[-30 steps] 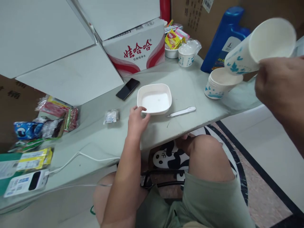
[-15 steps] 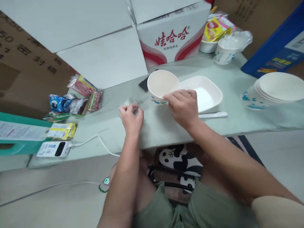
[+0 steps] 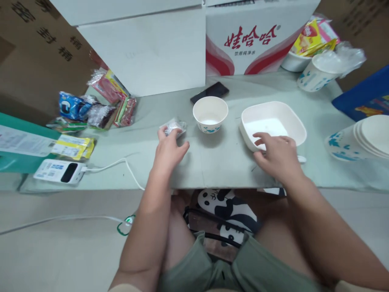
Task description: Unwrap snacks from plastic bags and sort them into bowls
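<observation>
My left hand (image 3: 170, 146) is open, thumb spread wide, its fingertips at a small clear plastic packet (image 3: 174, 126) with something whitish in it. A paper cup (image 3: 210, 115) with blue-green leaf print stands upright just right of that packet, touched by neither hand. Over the near rim of a white square bowl (image 3: 296, 121) is my right hand (image 3: 275, 156), its thumb outside and fingers reaching above the inside, apart from one another. Whether they touch the rim I cannot tell. A white plastic utensil (image 3: 301, 159) pokes out beside this hand, mostly hidden by it.
Behind the cup lies a dark phone (image 3: 209, 92) in front of white cartons (image 3: 243, 44). Snack packets (image 3: 100, 109) are heaped at the left, near a white device (image 3: 60, 171) with a cable. Stacked paper cups (image 3: 349, 142) lie tilted at the right; another cup (image 3: 316, 75) stands behind.
My right hand has let go of the paper cup and moved right to the square bowl. The cup now stands upright. My left hand's fingers have spread apart at the packet. The view has shifted.
</observation>
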Tool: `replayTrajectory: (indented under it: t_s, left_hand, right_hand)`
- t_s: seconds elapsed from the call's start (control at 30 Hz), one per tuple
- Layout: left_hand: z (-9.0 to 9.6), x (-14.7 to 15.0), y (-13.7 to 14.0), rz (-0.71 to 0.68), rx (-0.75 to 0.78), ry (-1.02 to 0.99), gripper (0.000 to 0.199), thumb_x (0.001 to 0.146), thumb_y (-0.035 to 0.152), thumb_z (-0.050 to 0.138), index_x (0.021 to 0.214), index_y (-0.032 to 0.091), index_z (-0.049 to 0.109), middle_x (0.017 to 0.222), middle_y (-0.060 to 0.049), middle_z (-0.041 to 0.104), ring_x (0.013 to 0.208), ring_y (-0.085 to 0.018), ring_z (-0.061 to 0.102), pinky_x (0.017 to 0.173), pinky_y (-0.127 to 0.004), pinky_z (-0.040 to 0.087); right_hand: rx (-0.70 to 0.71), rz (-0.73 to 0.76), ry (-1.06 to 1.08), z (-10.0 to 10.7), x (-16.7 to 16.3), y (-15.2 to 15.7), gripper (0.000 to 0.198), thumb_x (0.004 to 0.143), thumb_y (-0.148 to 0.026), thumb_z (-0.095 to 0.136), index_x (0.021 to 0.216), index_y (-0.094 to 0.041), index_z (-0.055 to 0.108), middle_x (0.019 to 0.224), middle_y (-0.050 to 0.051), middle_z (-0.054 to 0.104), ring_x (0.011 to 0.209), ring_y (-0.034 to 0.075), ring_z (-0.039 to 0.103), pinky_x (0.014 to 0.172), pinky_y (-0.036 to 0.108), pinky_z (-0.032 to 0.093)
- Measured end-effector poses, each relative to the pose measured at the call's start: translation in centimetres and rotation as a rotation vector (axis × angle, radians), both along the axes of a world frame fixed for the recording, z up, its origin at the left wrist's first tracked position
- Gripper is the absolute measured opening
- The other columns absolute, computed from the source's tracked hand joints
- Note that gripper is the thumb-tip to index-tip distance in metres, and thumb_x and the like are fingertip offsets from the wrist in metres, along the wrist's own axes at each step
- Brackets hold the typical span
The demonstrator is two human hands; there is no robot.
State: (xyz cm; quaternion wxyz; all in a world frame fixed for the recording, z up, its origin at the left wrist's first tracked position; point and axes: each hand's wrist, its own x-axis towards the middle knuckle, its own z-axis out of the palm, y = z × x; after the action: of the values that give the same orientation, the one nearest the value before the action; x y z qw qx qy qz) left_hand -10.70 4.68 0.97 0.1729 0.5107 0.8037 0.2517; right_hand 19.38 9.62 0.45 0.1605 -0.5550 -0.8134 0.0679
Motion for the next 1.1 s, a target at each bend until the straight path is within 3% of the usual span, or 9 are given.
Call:
replayTrajectory:
  t_s: [0.13, 0.27, 0.37, 0.5, 0.67, 0.77, 0.87, 0.97, 1.1]
  left_hand:
    - [-0.3, -0.2, 0.2, -0.003, 0.033, 0.031, 0.036, 0.077, 0.023, 0.07, 0.113, 0.025, 0.068, 0.145, -0.015, 0.04, 0.125, -0.035, 0.059, 0.108, -0.053, 0.049]
    - [-0.5, -0.7, 0.3, -0.006, 0.059, 0.041, 0.048, 0.078, 0.017, 0.066, 0.124, 0.027, 0.065, 0.139, -0.013, 0.045, 0.11, -0.029, 0.066, 0.103, -0.048, 0.053]
    - [-0.6, -1.2, 0.4, 0.032, 0.12, 0.092, 0.058, 0.076, 0.017, 0.069, 0.132, 0.026, 0.058, 0.131, -0.014, 0.049, 0.12, -0.033, 0.061, 0.108, -0.05, 0.049]
    - [-0.9, -1.5, 1.0, 0.033, 0.084, 0.122, 0.045, 0.073, 0.014, 0.072, 0.115, 0.025, 0.061, 0.134, -0.016, 0.05, 0.131, -0.038, 0.052, 0.108, -0.053, 0.046]
    - [-0.3, -1.6, 0.6, 0.043, 0.079, 0.035, 0.027, 0.073, 0.016, 0.067, 0.098, 0.023, 0.062, 0.105, -0.009, 0.058, 0.094, -0.027, 0.064, 0.092, -0.044, 0.053]
    - [0.9, -1.2, -1.5, 0.091, 0.211, -0.131, 0.029, 0.07, 0.018, 0.07, 0.098, 0.023, 0.062, 0.102, -0.006, 0.058, 0.088, -0.021, 0.062, 0.085, -0.037, 0.055]
    - [2.5, 0.4, -4.2, 0.022, 0.366, -0.441, 0.031, 0.072, 0.024, 0.072, 0.1, 0.023, 0.059, 0.1, -0.003, 0.06, 0.086, -0.017, 0.063, 0.078, -0.03, 0.056]
    - [3.5, 3.2, -5.7, -0.168, 0.337, -0.734, 0.032, 0.075, 0.027, 0.073, 0.104, 0.025, 0.059, 0.118, -0.004, 0.06, 0.092, -0.017, 0.066, 0.074, -0.028, 0.057]
    - [3.6, 6.8, -5.6, -0.312, 0.256, -0.81, 0.028, 0.073, 0.023, 0.073, 0.1, 0.025, 0.065, 0.14, -0.007, 0.052, 0.111, -0.023, 0.062, 0.077, -0.029, 0.057]
  right_hand:
    - [-0.024, 0.037, 0.021, -0.7, -2.4, 0.4, 0.045, 0.084, -0.017, 0.045, 0.125, -0.022, 0.061, 0.101, 0.01, 0.079, 0.09, 0.031, 0.072, 0.085, 0.046, 0.047]
    - [0.02, 0.185, 0.135, 0.0, -5.8, 0.4, 0.043, 0.091, -0.021, 0.044, 0.131, -0.02, 0.061, 0.122, 0.013, 0.074, 0.11, 0.031, 0.069, 0.098, 0.047, 0.045]
    - [0.115, 0.251, 0.252, 0.7, -7.1, -0.3, 0.038, 0.093, -0.023, 0.045, 0.126, -0.023, 0.063, 0.132, 0.011, 0.069, 0.124, 0.029, 0.062, 0.107, 0.047, 0.042]
    - [0.137, 0.321, 0.304, 0.5, -7.5, -1.2, 0.031, 0.092, -0.022, 0.046, 0.117, -0.025, 0.065, 0.123, 0.009, 0.073, 0.117, 0.026, 0.065, 0.104, 0.044, 0.046]
    - [0.182, 0.396, 0.372, 0.0, -7.5, -1.8, 0.028, 0.091, -0.017, 0.047, 0.11, -0.025, 0.065, 0.112, 0.01, 0.075, 0.11, 0.027, 0.068, 0.101, 0.046, 0.05]
    - [0.192, 0.409, 0.479, 0.3, -6.9, -2.3, 0.027, 0.089, -0.015, 0.049, 0.11, -0.027, 0.063, 0.107, 0.008, 0.073, 0.103, 0.027, 0.069, 0.094, 0.047, 0.054]
    - [0.149, 0.441, 0.667, 0.9, -6.0, -2.9, 0.033, 0.088, -0.015, 0.055, 0.118, -0.027, 0.056, 0.109, 0.008, 0.068, 0.102, 0.026, 0.068, 0.088, 0.044, 0.056]
    - [0.008, 0.493, 0.805, 1.3, -5.3, -3.7, 0.047, 0.086, -0.017, 0.062, 0.13, -0.028, 0.047, 0.123, 0.01, 0.059, 0.099, 0.023, 0.066, 0.083, 0.041, 0.057]
    - [-0.017, 0.523, 0.745, 1.0, -4.5, -4.7, 0.033, 0.084, -0.014, 0.063, 0.111, -0.028, 0.051, 0.105, 0.005, 0.058, 0.091, 0.02, 0.062, 0.08, 0.037, 0.056]
